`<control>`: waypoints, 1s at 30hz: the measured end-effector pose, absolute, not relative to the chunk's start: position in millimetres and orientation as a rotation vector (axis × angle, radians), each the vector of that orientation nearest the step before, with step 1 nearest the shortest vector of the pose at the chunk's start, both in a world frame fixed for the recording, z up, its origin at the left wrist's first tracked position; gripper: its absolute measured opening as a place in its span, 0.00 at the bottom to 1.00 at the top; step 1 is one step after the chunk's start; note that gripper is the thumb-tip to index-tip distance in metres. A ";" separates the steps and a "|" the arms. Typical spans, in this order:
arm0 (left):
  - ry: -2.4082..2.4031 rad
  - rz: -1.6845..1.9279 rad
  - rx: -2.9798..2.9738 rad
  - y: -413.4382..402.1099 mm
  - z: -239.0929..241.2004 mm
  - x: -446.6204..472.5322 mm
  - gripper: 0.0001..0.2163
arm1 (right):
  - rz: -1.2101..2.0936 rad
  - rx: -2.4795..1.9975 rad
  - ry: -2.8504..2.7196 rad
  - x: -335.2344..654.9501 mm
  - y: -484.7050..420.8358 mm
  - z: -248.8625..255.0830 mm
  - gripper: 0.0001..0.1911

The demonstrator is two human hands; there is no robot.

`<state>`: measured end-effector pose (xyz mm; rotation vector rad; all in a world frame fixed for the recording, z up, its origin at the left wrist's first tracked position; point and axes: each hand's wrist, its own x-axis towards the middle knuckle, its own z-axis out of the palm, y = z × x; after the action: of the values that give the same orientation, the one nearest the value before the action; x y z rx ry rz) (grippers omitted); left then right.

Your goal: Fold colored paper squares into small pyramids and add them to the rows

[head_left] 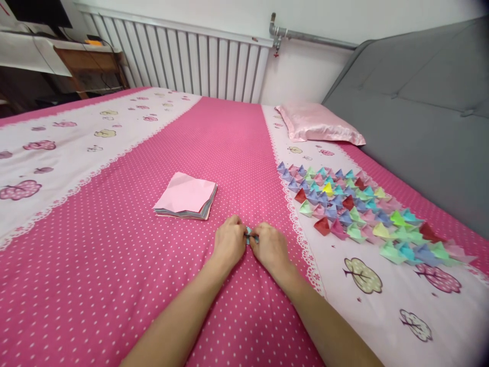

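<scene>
My left hand (229,240) and my right hand (269,247) meet low over the pink dotted bedsheet (114,265), fingers pinched together on a small teal folded paper piece (250,235) between them. Most of the piece is hidden by my fingers. A stack of square coloured papers (186,197) with a pink sheet on top lies just beyond my left hand. To the right, several folded paper boats (355,211) in many colours lie in rows on the pale strip of the sheet.
A pink satin pillow (319,124) lies at the head of the bed beside a grey padded headboard (420,112). A white radiator (179,58) runs along the far wall, with a wooden desk (89,61) at the far left.
</scene>
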<state>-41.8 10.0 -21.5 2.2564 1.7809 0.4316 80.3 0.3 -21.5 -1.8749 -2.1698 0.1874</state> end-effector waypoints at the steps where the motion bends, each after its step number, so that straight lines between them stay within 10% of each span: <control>1: 1.777 0.437 2.263 10.1 -22.0 -41.2 0.09 | 0.182 -1.897 -2.186 79.8 -0.1 -20.7 0.08; 30: 1.576 0.453 2.274 14.6 -21.2 -52.0 0.13 | 0.318 -1.671 -2.138 89.7 11.8 -30.7 0.04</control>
<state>-52.0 14.6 -21.2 2.2737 1.5763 0.4532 89.7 11.8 -30.7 -1.6712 -2.1382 0.3181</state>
